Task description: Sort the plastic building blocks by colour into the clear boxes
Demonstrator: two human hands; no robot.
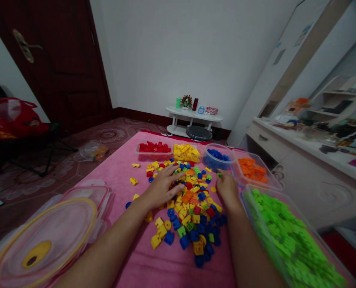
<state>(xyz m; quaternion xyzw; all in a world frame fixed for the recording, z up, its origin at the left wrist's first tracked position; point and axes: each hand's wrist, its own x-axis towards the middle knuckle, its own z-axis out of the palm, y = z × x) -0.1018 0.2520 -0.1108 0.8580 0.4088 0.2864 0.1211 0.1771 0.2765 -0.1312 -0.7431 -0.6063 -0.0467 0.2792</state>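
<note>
The likeliest slip is at the right hand [227, 188], whose grip looks closed on a small green block [219, 175]; the piece sits right at the fingertips, so a loose pinch could let it drop into the round tub [210, 164] of blue pieces just beyond. The right forearm also runs close along the tub of green pieces [252, 212] — an outward swing of the elbow might knock its wall. The left hand [166, 186] has its grip released, fingers spread low over the loose blocks [187, 196], and dragging that wrist could scatter the pieces at the pile's left edge. Those blocks lie heaped in the middle of the pink cloth [154, 266], between both forearms and near the row of containers: glossy, studded, mostly yellow and blue, with some red, orange and green mixed in. Some are round, like little wheels, others squarish; blue ones gather at the near right, while a few yellow ones sit apart on the left.
</note>
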